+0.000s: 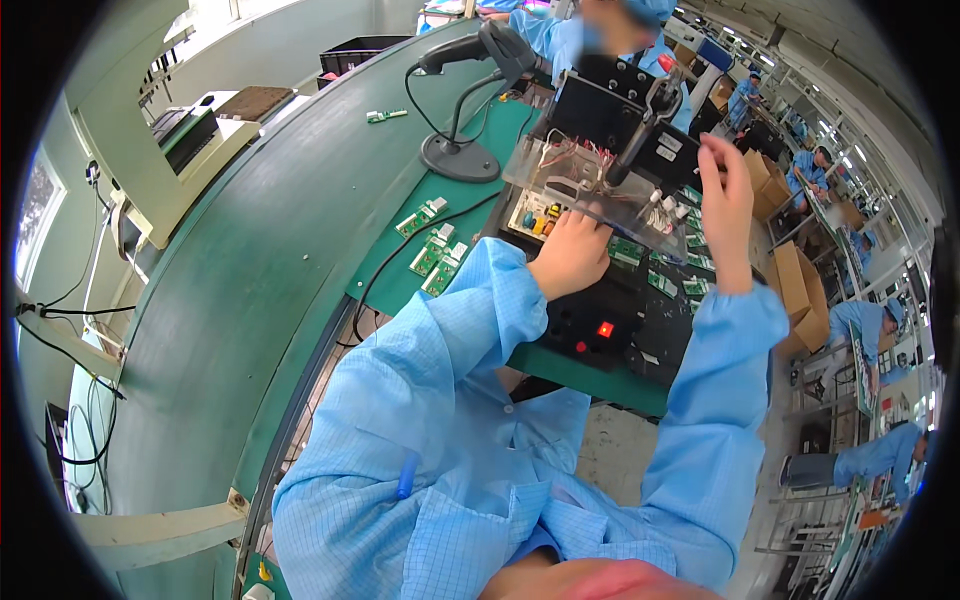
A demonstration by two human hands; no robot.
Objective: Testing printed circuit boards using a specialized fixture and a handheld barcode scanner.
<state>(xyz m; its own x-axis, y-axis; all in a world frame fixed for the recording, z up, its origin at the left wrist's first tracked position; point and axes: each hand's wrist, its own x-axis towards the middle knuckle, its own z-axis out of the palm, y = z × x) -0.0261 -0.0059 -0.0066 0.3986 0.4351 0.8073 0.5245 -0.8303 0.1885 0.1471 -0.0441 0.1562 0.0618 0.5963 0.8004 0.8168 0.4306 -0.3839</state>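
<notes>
My left hand [575,256] reaches into a black test fixture [594,112], its fingers bent and close together at a circuit board [530,214] with yellow and orange parts. A clear plate above the board partly covers the fingertips. My right hand [728,200] is raised at the fixture's right side, fingers stretched out, with nothing seen in it. Close to its fingertips are a black block and a metal lever clamp [662,98]. Thin red and white wires run over the clear plate. On the fixture's near face a red switch [605,329] glows.
Several small green circuit boards [436,250] lie on the green mat left of the fixture, others [696,262] to its right. A barcode scanner [488,50] on a stand [460,158] is at the far left, its cable crossing the mat. Cardboard boxes [800,290] and co-workers are beyond.
</notes>
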